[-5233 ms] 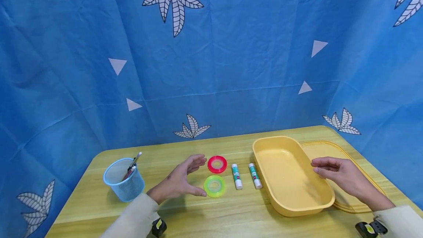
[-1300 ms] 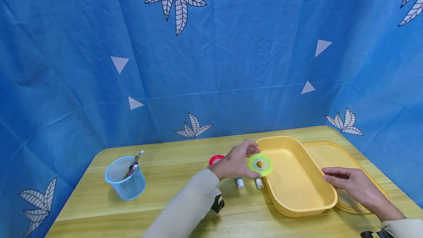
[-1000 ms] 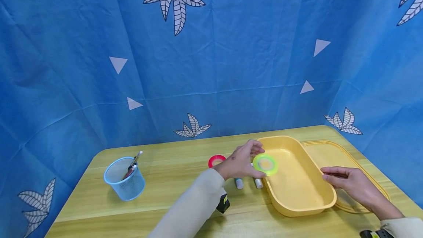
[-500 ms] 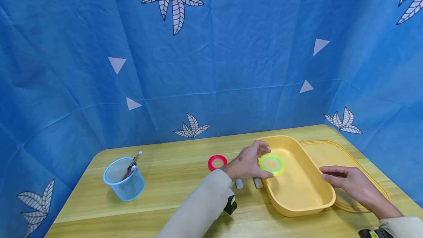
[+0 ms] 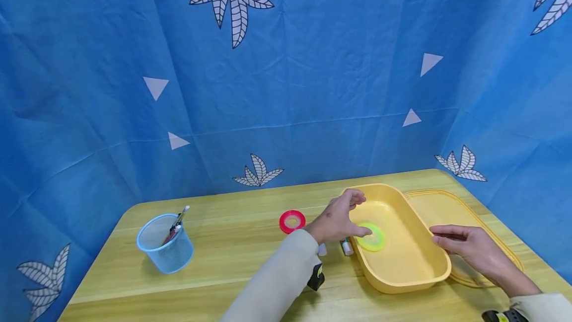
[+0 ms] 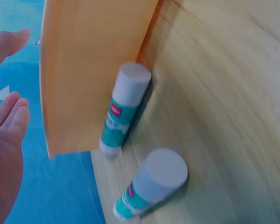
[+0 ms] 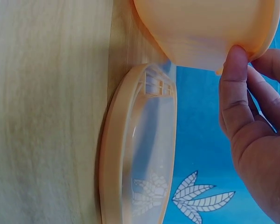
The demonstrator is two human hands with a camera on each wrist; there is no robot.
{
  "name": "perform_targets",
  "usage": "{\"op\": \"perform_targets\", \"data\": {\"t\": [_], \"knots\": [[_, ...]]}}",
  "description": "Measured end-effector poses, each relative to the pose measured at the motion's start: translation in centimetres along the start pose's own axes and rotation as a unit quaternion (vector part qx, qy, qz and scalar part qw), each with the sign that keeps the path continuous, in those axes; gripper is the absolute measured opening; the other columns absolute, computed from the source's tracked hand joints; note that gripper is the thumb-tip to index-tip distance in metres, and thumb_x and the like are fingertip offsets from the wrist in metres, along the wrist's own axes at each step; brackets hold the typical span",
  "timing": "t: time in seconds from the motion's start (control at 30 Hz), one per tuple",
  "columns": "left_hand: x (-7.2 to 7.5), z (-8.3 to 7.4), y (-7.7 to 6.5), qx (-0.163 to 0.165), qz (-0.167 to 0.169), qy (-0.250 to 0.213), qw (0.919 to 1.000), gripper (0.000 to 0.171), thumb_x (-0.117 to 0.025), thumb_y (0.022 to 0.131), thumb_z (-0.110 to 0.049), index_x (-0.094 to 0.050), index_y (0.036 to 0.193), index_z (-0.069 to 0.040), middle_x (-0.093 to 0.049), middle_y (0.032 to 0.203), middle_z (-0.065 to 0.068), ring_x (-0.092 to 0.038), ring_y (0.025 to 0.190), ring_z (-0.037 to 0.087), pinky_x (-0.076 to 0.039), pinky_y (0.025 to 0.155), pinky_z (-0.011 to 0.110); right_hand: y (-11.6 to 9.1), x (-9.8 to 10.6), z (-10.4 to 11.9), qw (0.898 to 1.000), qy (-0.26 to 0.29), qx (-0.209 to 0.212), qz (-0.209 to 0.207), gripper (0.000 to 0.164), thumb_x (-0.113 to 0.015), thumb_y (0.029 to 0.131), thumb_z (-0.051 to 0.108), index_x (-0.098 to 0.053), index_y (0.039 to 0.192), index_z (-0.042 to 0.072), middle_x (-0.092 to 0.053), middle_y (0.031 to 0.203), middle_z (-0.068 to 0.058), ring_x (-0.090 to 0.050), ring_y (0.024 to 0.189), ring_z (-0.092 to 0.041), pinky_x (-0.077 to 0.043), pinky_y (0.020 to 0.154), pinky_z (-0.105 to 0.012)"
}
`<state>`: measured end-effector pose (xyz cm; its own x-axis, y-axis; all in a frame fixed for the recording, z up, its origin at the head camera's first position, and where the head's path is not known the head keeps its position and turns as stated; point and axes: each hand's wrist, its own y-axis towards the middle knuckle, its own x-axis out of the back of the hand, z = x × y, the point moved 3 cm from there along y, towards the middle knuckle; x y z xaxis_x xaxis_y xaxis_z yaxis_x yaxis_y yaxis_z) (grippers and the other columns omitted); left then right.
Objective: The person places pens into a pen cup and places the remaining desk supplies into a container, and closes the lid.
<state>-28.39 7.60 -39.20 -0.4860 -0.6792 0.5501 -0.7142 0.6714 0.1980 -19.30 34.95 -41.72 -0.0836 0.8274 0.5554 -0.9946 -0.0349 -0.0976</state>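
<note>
My left hand (image 5: 336,219) is over the left rim of the yellow plastic box (image 5: 404,257), thumb and fingers spread with nothing between them. Just below the thumb, a neon-green roll of tape (image 5: 372,237) lies on the box floor. My right hand (image 5: 469,246) holds the box's right rim; in the right wrist view, fingers (image 7: 237,84) press against the wall beneath the lip. Beside the box's left wall lie two glue sticks (image 6: 123,107), (image 6: 151,182), partly hidden by the left arm in the head view. A red roll of tape (image 5: 292,221) lies left of them.
A blue mesh pen cup (image 5: 165,250) holding several pens stands at the table's left. The yellow lid (image 7: 151,140) lies flat on the table (image 5: 214,242), right of the box. Behind the table hangs a blue curtain (image 5: 321,63).
My left hand has carried the green tape roll from the table rightward into the box and let it go. The right hand has come to the box's right rim and stays there.
</note>
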Motion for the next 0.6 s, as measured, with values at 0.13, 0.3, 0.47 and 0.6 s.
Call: {"op": "perform_targets", "data": {"t": [0.13,0.3,0.47,0.6], "knots": [[0.8,0.3,-0.4,0.002,-0.005,-0.005,1.0000,0.067,-0.079,0.075,-0.013,-0.039,0.128,-0.010,-0.050,0.127,-0.002,-0.046,0.121,0.011,-0.037,0.100,0.022,0.0,-0.1,0.0,1.000,-0.008,-0.004,0.002,0.055,-0.059,0.092,0.032,-0.050,0.129,-0.008,-0.058,0.120,-0.023,-0.061,0.088,-0.002,-0.052,0.073,-0.027],[1.4,0.5,-0.7,-0.002,-0.005,-0.006,1.0000,0.066,-0.079,0.075,-0.014,-0.040,0.129,-0.010,-0.051,0.125,-0.004,-0.047,0.119,0.009,-0.038,0.099,0.022,0.0,-0.1,0.0,1.000,-0.012,0.001,0.001,0.054,-0.058,0.093,0.032,-0.050,0.128,-0.008,-0.058,0.119,-0.023,-0.061,0.087,-0.002,-0.052,0.073,-0.027],[1.8,0.7,-1.0,0.011,0.001,-0.030,0.9995,0.065,-0.079,0.075,-0.014,-0.040,0.128,-0.013,-0.051,0.125,-0.007,-0.046,0.119,0.008,-0.037,0.099,0.021,0.1,-0.1,-0.1,1.000,-0.006,0.001,0.004,0.054,-0.058,0.093,0.031,-0.050,0.128,-0.009,-0.058,0.119,-0.023,-0.061,0.087,-0.002,-0.053,0.073,-0.027],[2.2,0.9,-1.3,0.007,0.006,-0.037,0.9993,0.067,-0.078,0.076,-0.016,-0.040,0.131,-0.013,-0.050,0.127,-0.006,-0.045,0.120,0.008,-0.036,0.100,0.023,0.1,-0.1,-0.1,1.000,-0.002,0.000,0.005,0.054,-0.058,0.093,0.031,-0.049,0.128,-0.009,-0.058,0.120,-0.024,-0.061,0.087,-0.001,-0.053,0.073,-0.027]]}}
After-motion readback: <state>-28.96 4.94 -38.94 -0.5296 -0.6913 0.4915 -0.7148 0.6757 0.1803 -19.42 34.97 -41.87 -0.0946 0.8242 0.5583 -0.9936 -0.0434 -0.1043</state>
